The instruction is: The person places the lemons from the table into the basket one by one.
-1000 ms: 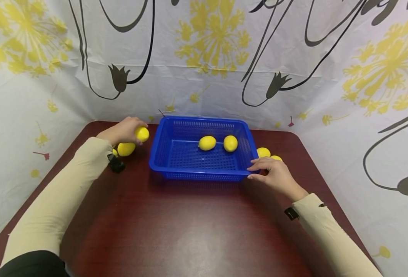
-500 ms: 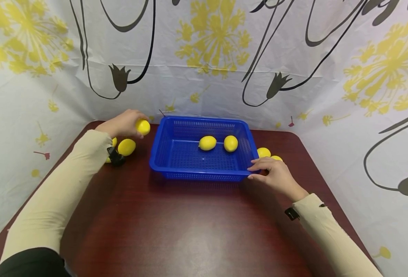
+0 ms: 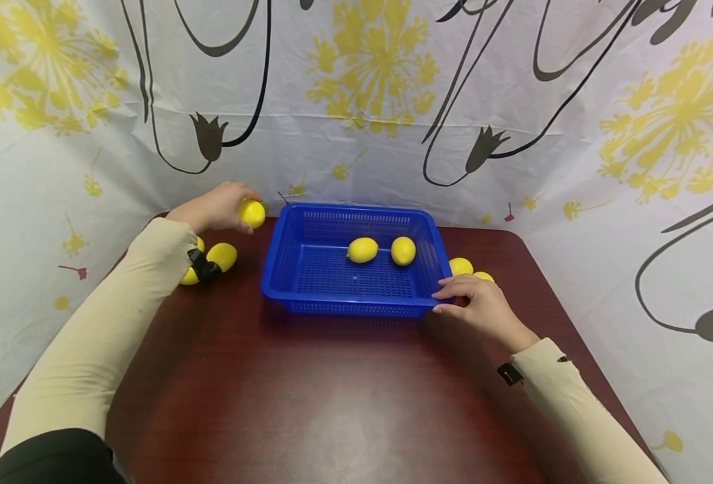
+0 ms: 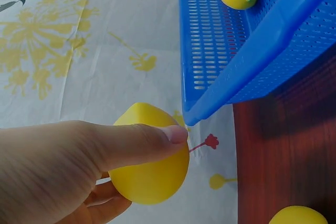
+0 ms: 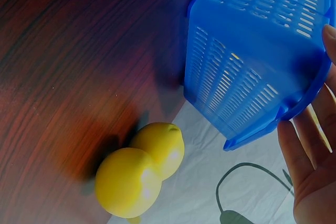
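Note:
In the head view my left hand [image 3: 220,205] holds a lemon [image 3: 251,213] above the table, left of the blue plastic basket [image 3: 356,302]. The left wrist view shows the thumb across this lemon [image 4: 157,177], the other fingers partly hidden behind it. My right hand [image 3: 480,306] grips the basket's near right corner. In the right wrist view, the thumb and fingertips lie at the basket's rim [image 5: 310,95]. Inside the basket lie two lemons, one on its side [image 3: 363,250] and another to its right [image 3: 403,251].
More lemons [image 3: 222,256] lie on the dark red table [image 3: 332,390] below the left wrist, partly covered by it. Two lemons [image 5: 128,182] touch each other beside the basket's right end. A white patterned cloth [image 3: 344,154] hangs behind and at both sides.
My left hand has lifted the lemon up and slightly to the right, uncovering more of the lemons below. The right hand and the basket stay where they were.

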The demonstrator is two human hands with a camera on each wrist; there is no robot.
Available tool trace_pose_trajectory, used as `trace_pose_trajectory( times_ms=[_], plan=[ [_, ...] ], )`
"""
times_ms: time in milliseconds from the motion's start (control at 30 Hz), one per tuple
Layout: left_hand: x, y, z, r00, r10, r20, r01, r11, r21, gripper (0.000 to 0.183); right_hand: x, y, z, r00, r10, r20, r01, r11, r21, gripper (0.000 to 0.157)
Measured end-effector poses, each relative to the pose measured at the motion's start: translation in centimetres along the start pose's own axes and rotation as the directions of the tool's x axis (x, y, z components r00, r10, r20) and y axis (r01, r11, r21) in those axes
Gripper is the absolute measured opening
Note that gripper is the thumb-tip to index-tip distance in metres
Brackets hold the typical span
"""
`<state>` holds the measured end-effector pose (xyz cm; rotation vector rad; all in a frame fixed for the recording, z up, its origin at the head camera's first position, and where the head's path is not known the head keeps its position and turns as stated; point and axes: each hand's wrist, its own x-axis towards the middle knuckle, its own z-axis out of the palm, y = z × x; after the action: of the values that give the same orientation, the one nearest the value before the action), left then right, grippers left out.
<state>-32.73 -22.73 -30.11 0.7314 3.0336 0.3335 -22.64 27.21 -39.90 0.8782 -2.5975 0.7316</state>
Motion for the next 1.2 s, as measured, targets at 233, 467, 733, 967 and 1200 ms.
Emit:
trace_pose_trajectory(
  times_ms=[233,467,733,967,1200],
  plan=[
    [0.4,0.4,-0.1,1.000,0.020,-0.007,-0.020,1.000,0.009,0.063,0.0,0.1,0.2,1.000,-0.003,-0.006,0.003,1.000,-0.002,0.021],
    [1.3,0.8,-0.1,1.000,0.008,0.010,-0.008,1.000,0.017,0.064,-0.1,0.1,0.1,1.000,-0.003,-0.002,0.003,1.000,0.002,0.022],
    [2.4,1.8,-0.5,1.000,0.022,0.023,-0.022,0.999,0.034,0.062,0.0,0.0,0.0,1.000,0.003,0.002,-0.003,1.000,-0.002,0.022],
    [3.1,3.0,-0.8,0.998,0.064,0.015,-0.065,0.996,0.057,0.062,0.0,0.0,0.0,1.000,0.008,0.002,-0.008,1.000,-0.007,0.022],
    [4.2,4.3,-1.0,0.994,0.107,0.008,-0.107,0.992,0.072,0.062,-0.1,0.0,0.0,1.000,0.009,-0.005,-0.009,1.000,-0.003,0.023]
  ],
)
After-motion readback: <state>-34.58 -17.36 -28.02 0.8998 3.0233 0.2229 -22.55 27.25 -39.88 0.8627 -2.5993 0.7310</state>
